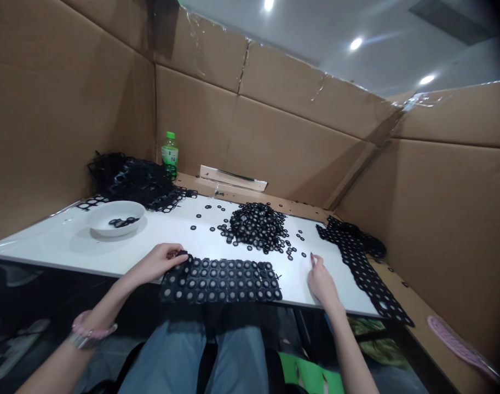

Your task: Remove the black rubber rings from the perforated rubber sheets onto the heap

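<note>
My left hand pinches the upper left corner of a black sheet set with rows of round discs. The sheet lies at the table's front edge, its lower part hanging over. My right hand is to the right of the sheet, apart from it, fingers closed around a thin, dark-tipped tool. Beyond the sheet, a heap of small black rings sits mid-table, with loose ones scattered around it.
A white bowl holding a few black pieces stands left, before a tangled black pile and a green bottle. A long perforated black strip lies right. Cardboard walls surround the white table.
</note>
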A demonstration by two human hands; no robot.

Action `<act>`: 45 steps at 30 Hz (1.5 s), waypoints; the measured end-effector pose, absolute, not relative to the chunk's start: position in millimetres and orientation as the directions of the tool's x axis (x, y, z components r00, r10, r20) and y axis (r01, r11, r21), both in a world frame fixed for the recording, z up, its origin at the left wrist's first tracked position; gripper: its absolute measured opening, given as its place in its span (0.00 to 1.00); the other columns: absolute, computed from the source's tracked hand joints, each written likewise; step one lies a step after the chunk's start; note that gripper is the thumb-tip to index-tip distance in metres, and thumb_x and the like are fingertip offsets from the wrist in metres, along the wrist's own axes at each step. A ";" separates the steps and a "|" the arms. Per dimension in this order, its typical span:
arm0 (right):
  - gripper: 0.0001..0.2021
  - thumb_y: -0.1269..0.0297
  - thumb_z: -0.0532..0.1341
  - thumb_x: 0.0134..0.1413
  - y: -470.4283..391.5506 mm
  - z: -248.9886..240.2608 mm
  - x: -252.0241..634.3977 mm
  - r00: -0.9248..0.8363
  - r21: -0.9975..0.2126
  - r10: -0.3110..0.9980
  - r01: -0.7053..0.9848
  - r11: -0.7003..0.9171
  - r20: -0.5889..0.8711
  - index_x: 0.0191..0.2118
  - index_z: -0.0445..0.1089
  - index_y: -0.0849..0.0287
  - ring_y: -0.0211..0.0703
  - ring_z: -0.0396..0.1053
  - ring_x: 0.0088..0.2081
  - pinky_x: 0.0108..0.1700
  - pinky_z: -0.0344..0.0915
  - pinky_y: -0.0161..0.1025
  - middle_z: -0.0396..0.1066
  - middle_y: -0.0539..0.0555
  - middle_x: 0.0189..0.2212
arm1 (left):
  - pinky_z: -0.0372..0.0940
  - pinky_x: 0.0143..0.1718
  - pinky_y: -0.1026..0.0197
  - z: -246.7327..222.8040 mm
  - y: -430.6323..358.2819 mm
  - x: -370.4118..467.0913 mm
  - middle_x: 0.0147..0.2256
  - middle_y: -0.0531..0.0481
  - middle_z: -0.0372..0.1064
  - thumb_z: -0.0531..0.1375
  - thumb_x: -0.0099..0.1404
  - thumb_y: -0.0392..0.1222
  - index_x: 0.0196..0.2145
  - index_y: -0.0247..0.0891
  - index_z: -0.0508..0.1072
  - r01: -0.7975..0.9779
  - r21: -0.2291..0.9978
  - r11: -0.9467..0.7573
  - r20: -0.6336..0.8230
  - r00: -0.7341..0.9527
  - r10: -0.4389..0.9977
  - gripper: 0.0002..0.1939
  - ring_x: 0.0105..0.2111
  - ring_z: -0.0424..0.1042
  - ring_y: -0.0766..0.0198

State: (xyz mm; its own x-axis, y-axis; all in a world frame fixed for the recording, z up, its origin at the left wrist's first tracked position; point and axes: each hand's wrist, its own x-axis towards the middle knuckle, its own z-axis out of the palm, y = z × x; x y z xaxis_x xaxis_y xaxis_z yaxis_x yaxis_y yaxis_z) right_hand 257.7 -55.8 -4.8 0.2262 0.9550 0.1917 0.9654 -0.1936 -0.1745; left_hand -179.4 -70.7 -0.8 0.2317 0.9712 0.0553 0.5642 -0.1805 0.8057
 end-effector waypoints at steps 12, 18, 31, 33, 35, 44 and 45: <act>0.12 0.61 0.61 0.43 -49.1 45.0 217.9 0.024 -0.842 0.918 0.410 0.351 0.395 0.34 0.71 0.62 0.49 0.72 0.37 0.36 0.69 0.41 0.74 0.59 0.35 | 0.52 0.23 0.67 0.3 -59.1 -190.1 0.19 0.54 0.60 0.54 0.55 0.54 0.24 0.34 0.69 0.603 0.787 -0.134 0.004 0.211 0.977 0.18 0.22 0.59 0.65; 0.11 0.61 0.63 0.41 -22.9 74.0 140.0 -0.062 -0.729 0.831 0.447 0.518 0.552 0.30 0.71 0.63 0.41 0.69 0.29 0.26 0.67 0.34 0.72 0.56 0.28 | 0.51 0.23 0.67 -2.9 -57.5 -191.5 0.19 0.54 0.60 0.54 0.55 0.53 0.22 0.34 0.68 0.591 0.789 -0.167 0.046 0.214 0.976 0.18 0.22 0.58 0.66; 0.11 0.69 0.56 0.47 0.0 79.5 88.1 -0.623 -0.372 0.762 0.675 0.637 0.176 0.34 0.75 0.58 0.36 0.65 0.23 0.28 0.58 0.32 0.71 0.50 0.23 | 0.52 0.24 0.67 -12.3 -54.0 -198.6 0.20 0.53 0.62 0.53 0.56 0.52 0.25 0.33 0.71 0.577 0.797 -0.179 0.069 0.208 0.976 0.18 0.23 0.59 0.65; 0.11 0.64 0.58 0.47 -12.4 77.6 90.6 -0.692 -0.246 0.721 0.705 0.665 -0.034 0.37 0.74 0.57 0.36 0.66 0.24 0.27 0.58 0.31 0.72 0.50 0.24 | 0.52 0.25 0.67 -12.1 -53.5 -199.5 0.21 0.53 0.61 0.51 0.57 0.52 0.24 0.33 0.70 0.560 0.805 -0.194 0.073 0.232 0.970 0.19 0.24 0.59 0.65; 0.11 0.64 0.60 0.44 -25.0 70.1 92.1 -0.675 -0.085 0.721 0.737 0.671 -0.158 0.36 0.74 0.56 0.39 0.68 0.26 0.26 0.58 0.32 0.73 0.51 0.26 | 0.52 0.26 0.66 -10.8 -53.2 -200.0 0.19 0.54 0.58 0.49 0.59 0.53 0.21 0.34 0.67 0.538 0.818 -0.203 0.078 0.245 0.966 0.20 0.23 0.57 0.65; 0.10 0.73 0.54 0.45 -40.6 48.6 86.0 -0.684 0.173 0.715 0.694 0.699 -0.145 0.32 0.72 0.62 0.51 0.71 0.29 0.29 0.58 0.38 0.73 0.62 0.28 | 0.50 0.25 0.66 -11.0 -49.5 -201.6 0.18 0.56 0.52 0.48 0.60 0.56 0.18 0.35 0.60 0.507 0.845 -0.169 0.040 0.255 0.966 0.23 0.22 0.53 0.67; 0.10 0.73 0.54 0.44 -37.6 49.5 85.5 -0.695 0.179 0.704 0.682 0.709 -0.144 0.32 0.71 0.62 0.50 0.71 0.29 0.29 0.57 0.38 0.73 0.61 0.28 | 0.50 0.24 0.66 -11.0 -49.6 -201.8 0.18 0.56 0.52 0.48 0.59 0.56 0.18 0.35 0.61 0.506 0.845 -0.172 0.041 0.259 0.965 0.23 0.21 0.53 0.67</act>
State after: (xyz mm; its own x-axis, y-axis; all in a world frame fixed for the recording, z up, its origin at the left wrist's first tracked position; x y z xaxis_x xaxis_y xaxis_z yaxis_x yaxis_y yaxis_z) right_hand 85.5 -37.6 49.5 -0.6950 0.7045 -0.1439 0.6818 0.7092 0.1792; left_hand -201.8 -49.6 -11.0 0.2595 0.9649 0.0412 0.5063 -0.1722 0.8450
